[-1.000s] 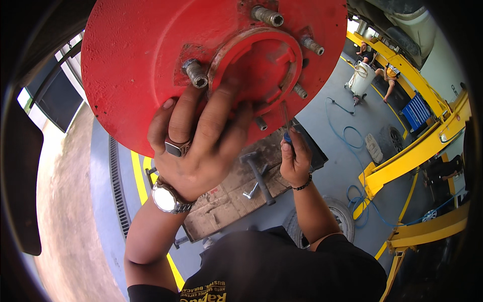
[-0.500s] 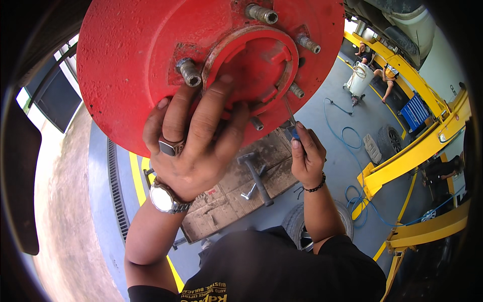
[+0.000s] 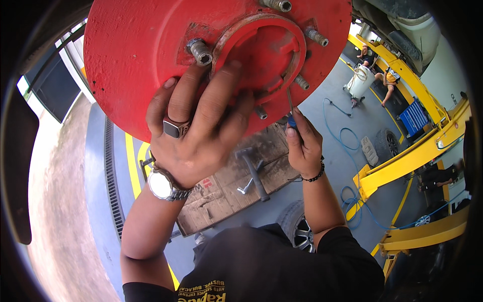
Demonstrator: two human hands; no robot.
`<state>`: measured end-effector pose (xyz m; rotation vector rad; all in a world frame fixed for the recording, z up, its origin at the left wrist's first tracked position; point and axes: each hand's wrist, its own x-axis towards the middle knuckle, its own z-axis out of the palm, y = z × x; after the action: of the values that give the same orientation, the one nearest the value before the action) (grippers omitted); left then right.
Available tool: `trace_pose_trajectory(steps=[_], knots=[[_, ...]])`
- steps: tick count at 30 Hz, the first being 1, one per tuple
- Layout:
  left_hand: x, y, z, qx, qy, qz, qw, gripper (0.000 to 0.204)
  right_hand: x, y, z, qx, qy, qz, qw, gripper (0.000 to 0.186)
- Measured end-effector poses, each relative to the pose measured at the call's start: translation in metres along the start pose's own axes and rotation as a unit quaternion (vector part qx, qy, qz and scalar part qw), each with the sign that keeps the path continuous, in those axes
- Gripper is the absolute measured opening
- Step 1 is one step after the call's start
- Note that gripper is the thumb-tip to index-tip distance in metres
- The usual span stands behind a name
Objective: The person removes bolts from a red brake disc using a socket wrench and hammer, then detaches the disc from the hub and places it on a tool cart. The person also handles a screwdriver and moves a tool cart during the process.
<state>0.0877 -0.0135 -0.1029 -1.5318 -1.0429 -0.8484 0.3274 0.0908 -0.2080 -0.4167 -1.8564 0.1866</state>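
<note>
A red disc [image 3: 131, 60] with threaded studs [image 3: 200, 51] around a raised central ring [image 3: 261, 22] fills the upper view. My left hand [image 3: 196, 131], wearing a ring and silver watch, rests against its lower face, fingers spread and slightly bent at the central ring; fingertips partly sink into shadow. At the disc's lower right, my right hand [image 3: 304, 143] is closed round a thin screwdriver [image 3: 292, 121] with a blue handle, its shaft reaching up beside the ring between two lower studs.
Below lies a worn cardboard-covered board [image 3: 201, 211] holding a hammer [image 3: 254, 171]. A wheel [image 3: 297, 231] is on the floor. Yellow lift arms [image 3: 392, 168], blue hose [image 3: 347, 136], white tank [image 3: 357, 83], blue tool cart [image 3: 415, 118] and other people [image 3: 390, 80] are at the right.
The disc and my left hand appear slightly higher and further right than half a second ago. My right hand, with the screwdriver, has risen from where it was a second ago.
</note>
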Motion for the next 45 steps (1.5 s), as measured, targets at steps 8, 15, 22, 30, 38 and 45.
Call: trace_pose_trajectory(steps=[8, 15, 22, 30, 38, 45], knots=[[0.000, 0.001, 0.003, -0.004, 0.020, -0.005, 1.000, 0.031, -0.002, -0.001, 0.011, -0.034, 0.041, -0.015, 0.998, 0.044], [-0.004, -0.002, 0.000, 0.010, 0.011, -0.004, 1.000, 0.031, 0.009, -0.048, 0.005, -0.022, -0.019, 0.093, 0.995, 0.045], [-0.001, 0.000, 0.001, -0.004, 0.005, -0.003, 1.000, 0.033, -0.005, -0.015, 0.020, 0.018, 0.023, 0.064, 0.998, 0.046], [-0.005, -0.005, -0.005, -0.029, 0.008, 0.012, 0.999, 0.034, -0.031, 0.043, 0.023, -0.040, 0.029, -0.092, 0.995, 0.048], [-0.164, 0.016, -0.050, -0.391, -0.161, -0.100, 0.900, 0.031, -0.278, -0.026, 0.059, 0.143, -0.035, 0.493, 0.858, 0.031], [-0.390, 0.096, -0.055, -0.601, -0.445, -0.565, 0.349, 0.038, -0.261, -0.152, 0.192, 0.097, -0.171, 0.390, 0.899, 0.061]])
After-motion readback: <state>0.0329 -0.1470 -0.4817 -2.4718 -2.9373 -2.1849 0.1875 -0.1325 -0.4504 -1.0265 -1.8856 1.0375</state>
